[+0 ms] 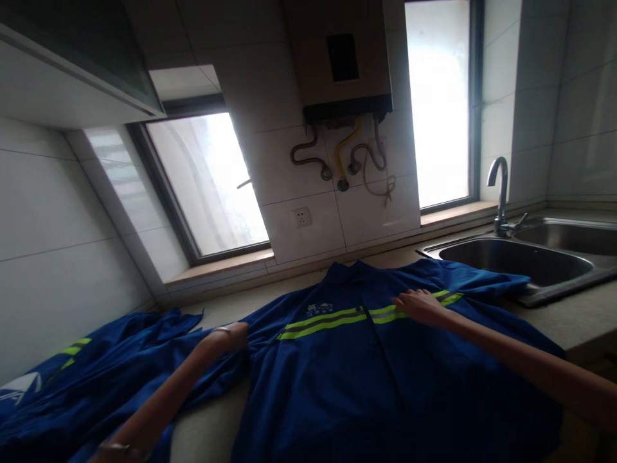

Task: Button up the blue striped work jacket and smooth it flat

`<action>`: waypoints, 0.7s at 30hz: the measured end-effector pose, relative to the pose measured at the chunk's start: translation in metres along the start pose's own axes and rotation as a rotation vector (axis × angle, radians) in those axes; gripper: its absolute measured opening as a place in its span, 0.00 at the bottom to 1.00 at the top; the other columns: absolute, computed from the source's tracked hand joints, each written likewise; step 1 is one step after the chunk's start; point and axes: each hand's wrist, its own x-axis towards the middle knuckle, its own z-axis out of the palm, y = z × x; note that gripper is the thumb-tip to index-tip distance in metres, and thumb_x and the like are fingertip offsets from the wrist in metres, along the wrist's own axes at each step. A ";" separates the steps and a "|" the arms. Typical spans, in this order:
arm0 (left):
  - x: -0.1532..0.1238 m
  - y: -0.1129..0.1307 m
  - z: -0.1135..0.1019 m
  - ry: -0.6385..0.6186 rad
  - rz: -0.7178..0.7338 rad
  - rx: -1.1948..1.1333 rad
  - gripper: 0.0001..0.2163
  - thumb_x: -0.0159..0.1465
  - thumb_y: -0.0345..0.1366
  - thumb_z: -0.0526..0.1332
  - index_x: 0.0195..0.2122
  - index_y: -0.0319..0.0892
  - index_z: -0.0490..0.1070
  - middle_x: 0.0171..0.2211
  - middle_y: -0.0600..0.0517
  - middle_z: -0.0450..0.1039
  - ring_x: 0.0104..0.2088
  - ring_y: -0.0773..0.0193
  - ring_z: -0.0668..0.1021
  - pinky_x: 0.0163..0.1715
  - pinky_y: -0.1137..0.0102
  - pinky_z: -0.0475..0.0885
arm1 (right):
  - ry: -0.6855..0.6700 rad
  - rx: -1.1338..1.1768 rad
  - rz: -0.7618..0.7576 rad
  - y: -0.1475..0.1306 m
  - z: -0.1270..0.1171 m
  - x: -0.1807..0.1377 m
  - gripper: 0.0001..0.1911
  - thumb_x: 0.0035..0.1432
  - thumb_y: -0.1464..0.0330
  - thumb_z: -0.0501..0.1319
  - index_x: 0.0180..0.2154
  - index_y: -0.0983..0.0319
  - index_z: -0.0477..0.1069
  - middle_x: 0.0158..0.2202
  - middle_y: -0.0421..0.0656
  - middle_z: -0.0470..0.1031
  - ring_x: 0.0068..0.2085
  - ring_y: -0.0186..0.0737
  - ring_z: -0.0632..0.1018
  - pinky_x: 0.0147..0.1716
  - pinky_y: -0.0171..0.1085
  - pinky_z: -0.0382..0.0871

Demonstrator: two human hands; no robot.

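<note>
A blue work jacket [328, 379] is spread front side up on the counter, collar toward the wall. Yellow-green and grey reflective stripes cross its chest, and a small white print sits above the left-hand stripe. My left hand [231, 337] is closed at the sleeve on the left; its fingers are partly hidden and slightly blurred. On the chest stripe at the right, the curled fingers of my right hand [421, 307] grip the jacket's front. The sleeve on the right reaches the sink's edge.
Another blue garment [120, 360] with reflective stripes lies crumpled at the left. A steel double sink [573, 267] with a faucet [501, 193] is at the right. Above the counter [207, 427], a water heater [340, 58] hangs between two windows, near a wall socket [302, 217].
</note>
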 end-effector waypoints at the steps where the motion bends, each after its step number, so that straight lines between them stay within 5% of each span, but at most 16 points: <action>1: 0.012 0.017 0.011 -0.027 0.025 0.010 0.26 0.56 0.54 0.52 0.46 0.40 0.72 0.41 0.48 0.76 0.46 0.55 0.74 0.44 0.65 0.66 | 0.026 0.026 0.011 -0.002 -0.002 0.018 0.29 0.63 0.52 0.40 0.44 0.59 0.73 0.41 0.52 0.74 0.44 0.54 0.74 0.45 0.50 0.62; 5: 0.055 0.092 0.063 -0.102 0.175 0.069 0.28 0.62 0.48 0.47 0.59 0.37 0.59 0.59 0.43 0.61 0.58 0.55 0.64 0.56 0.67 0.57 | 0.149 0.214 0.039 -0.010 -0.001 0.093 0.22 0.64 0.61 0.45 0.40 0.64 0.74 0.39 0.50 0.75 0.42 0.47 0.75 0.42 0.39 0.64; 9: 0.072 0.143 0.106 -0.131 0.149 0.061 0.29 0.64 0.52 0.42 0.64 0.46 0.49 0.65 0.45 0.45 0.63 0.47 0.51 0.59 0.53 0.49 | 0.199 0.271 0.079 -0.013 0.009 0.151 0.19 0.63 0.65 0.46 0.45 0.64 0.73 0.43 0.49 0.75 0.45 0.46 0.74 0.44 0.38 0.64; 17: 0.081 0.143 0.126 -0.223 0.108 -0.001 0.30 0.60 0.59 0.43 0.62 0.58 0.49 0.66 0.48 0.39 0.63 0.38 0.43 0.53 0.36 0.41 | 0.267 0.370 0.101 -0.021 0.026 0.199 0.18 0.60 0.61 0.53 0.44 0.66 0.73 0.42 0.50 0.76 0.44 0.48 0.75 0.42 0.39 0.66; 21: 0.098 0.142 0.122 -0.101 0.046 -0.202 0.26 0.60 0.54 0.51 0.57 0.51 0.62 0.61 0.44 0.56 0.61 0.39 0.56 0.54 0.42 0.53 | 0.320 0.449 0.042 -0.022 0.014 0.206 0.16 0.59 0.63 0.54 0.36 0.65 0.77 0.35 0.47 0.78 0.38 0.45 0.77 0.39 0.38 0.68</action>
